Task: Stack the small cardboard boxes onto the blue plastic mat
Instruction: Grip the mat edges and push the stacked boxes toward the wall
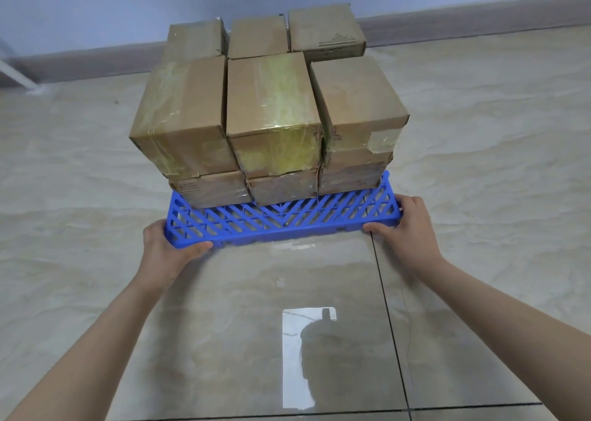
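A blue plastic mat [281, 219] with a lattice top lies on the tiled floor. Several small cardboard boxes [271, 107], some wrapped in clear or yellowish tape, stand stacked on it in layers, filling its back part. Only the mat's front strip shows. My left hand [169, 248] grips the mat's front left corner, thumb under the edge. At the front right corner, my right hand [404, 225] holds the mat the same way. Both forearms reach in from the bottom of the view.
Glossy beige floor tiles [479, 164] surround the mat, with dark grout lines near me. A pale wall with a grey skirting board [479, 14] runs close behind the stack. A white bar [16, 75] leans at the far left.
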